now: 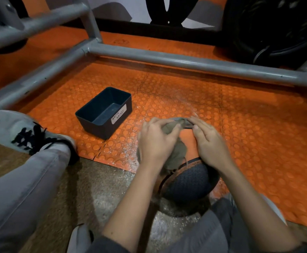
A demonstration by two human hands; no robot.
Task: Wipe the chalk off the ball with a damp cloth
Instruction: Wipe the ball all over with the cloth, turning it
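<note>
A ball with orange and dark grey textured panels sits on the floor between my legs, low in the middle of the view. A grey-brown cloth lies draped over its top. My left hand grips the cloth at the ball's upper left, fingers curled into the fabric. My right hand lies over the ball's upper right, fingers fairly straight, fingertips touching the cloth's far edge. White chalk dust speckles the floor to the left of the ball.
A dark bin labelled "WASTE BASKET" stands on the orange studded mat to the upper left. Grey metal frame tubes cross behind it. My left leg and shoe lie at the left. Black equipment fills the upper right.
</note>
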